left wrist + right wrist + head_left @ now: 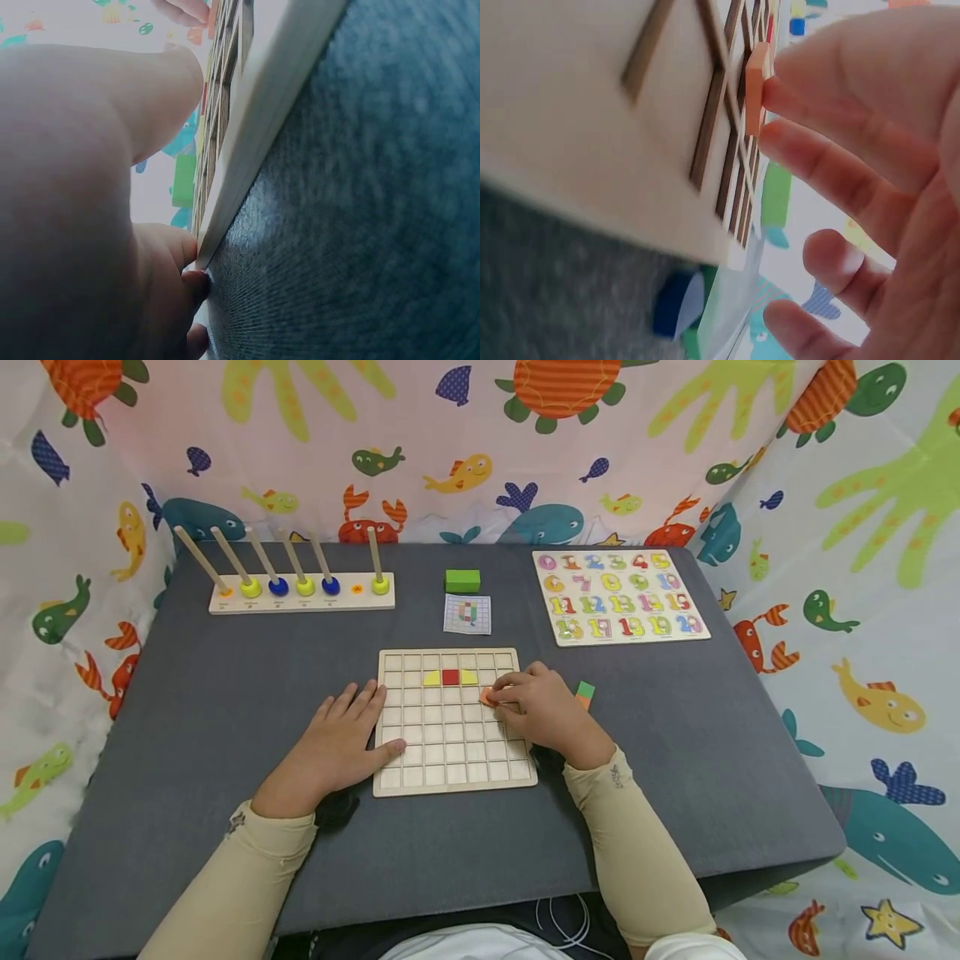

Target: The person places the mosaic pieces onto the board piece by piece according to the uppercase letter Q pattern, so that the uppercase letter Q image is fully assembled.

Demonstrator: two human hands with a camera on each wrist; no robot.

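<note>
A square wooden grid board lies on the grey table. In its upper rows a red tile sits between two yellow tiles. My left hand rests along the board's left edge, fingers spread and thumb over the rim. My right hand is over the board's right side and pinches an orange tile at the fingertips. That tile stands tilted against the grid in the right wrist view, the ring and little fingers held away from it. Right of this hand lie a green piece and an orange piece, partly hidden.
Behind the board lie a small pattern card and a green block. A peg stand with coloured rings is at the back left, a number board at the back right. A blue piece lies beside the grid board.
</note>
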